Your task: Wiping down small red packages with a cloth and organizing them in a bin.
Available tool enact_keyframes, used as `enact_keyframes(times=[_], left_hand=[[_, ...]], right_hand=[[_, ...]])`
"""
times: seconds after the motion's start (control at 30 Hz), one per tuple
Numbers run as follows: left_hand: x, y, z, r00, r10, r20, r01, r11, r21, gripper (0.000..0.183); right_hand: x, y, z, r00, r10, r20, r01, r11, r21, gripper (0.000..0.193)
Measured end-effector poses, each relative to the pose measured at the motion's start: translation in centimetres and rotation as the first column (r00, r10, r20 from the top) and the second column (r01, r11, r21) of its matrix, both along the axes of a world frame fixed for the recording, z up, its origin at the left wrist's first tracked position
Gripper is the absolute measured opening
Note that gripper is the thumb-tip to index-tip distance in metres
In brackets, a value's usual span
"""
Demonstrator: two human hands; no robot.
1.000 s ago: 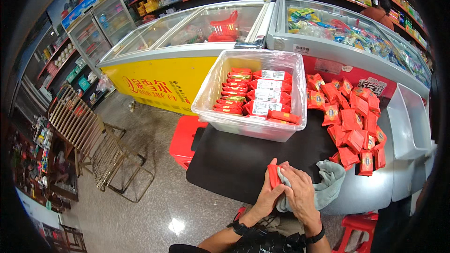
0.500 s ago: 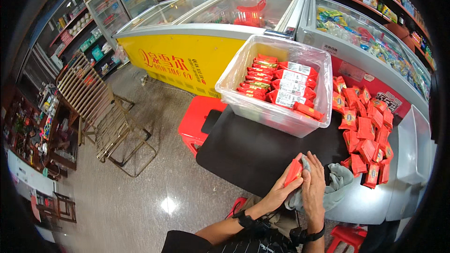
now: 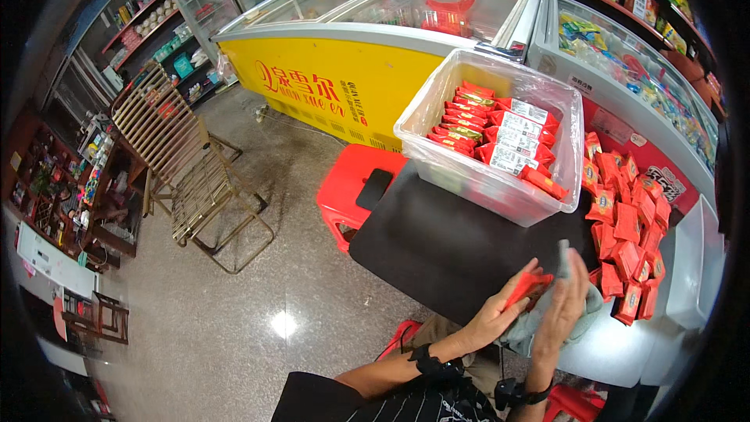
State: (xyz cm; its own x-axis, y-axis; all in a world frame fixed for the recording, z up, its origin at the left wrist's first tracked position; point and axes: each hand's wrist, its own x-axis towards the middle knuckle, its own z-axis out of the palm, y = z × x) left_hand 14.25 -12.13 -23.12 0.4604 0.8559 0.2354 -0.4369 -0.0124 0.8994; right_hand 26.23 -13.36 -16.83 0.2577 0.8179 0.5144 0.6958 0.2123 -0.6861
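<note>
Head view: two bare hands meet above the near edge of a black table (image 3: 437, 246). The left hand (image 3: 488, 319) holds a small red packet (image 3: 528, 287), pinched near one end between thumb and fingers, its other end tilted up toward the right. Just beside it stands the right hand (image 3: 561, 305), blurred, with fingers straight and close together. A grey cloth (image 3: 594, 310) bunches behind this hand, and a strip of grey shows at its fingertips; whether the fingers grip the cloth, I cannot tell.

Beyond the hands, a clear plastic tub (image 3: 476, 187) holds rows of red packets (image 3: 517, 141), some with white labels facing up. To the right, more packets lie in a loose pile (image 3: 627, 223), with a second tub (image 3: 695, 262) beside them. Farther left is a red stool (image 3: 342, 178).

The packet in hand looks light, with a thin, shiny wrapper that may slip a little against smooth skin. Its blocky shape suggests fairly firm contents that could crack or crumble if squeezed hard. The best hold is probably a gentle one across its narrow sides, leaving the broad faces free and keeping strain off the sealed ends. The cloth looks soft and limp, easily gathered by any fold.
</note>
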Motion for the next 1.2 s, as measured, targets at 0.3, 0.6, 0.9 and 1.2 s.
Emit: enact_keyframes(times=[0.3,0.6,0.9,1.2], left_hand=[[0.2,-0.8,-1.1,0.974,0.118,-0.191,-0.115,0.993,0.028,0.081],[0.9,-0.5,-1.0,0.967,0.178,-0.181,-0.157,0.980,0.120,0.074],[0.6,-0.4,-0.6,0.967,0.215,0.139,-0.183,0.960,-0.213,0.059],[0.5,0.2,-1.6,0.952,0.287,0.110,-0.244,0.924,-0.294,0.050]], right_hand=[[-1.3,-0.6,-2.1,0.991,0.133,-0.024,-0.135,0.984,-0.117,0.038],[0.5,-1.0,-3.9,0.990,0.012,-0.140,-0.044,0.972,-0.229,0.040],[1.8,-1.0,-4.2,0.985,-0.097,-0.141,0.060,0.967,-0.246,0.030],[-3.3,-1.4,-2.2,0.942,0.106,0.318,-0.088,0.994,-0.069,0.026]])
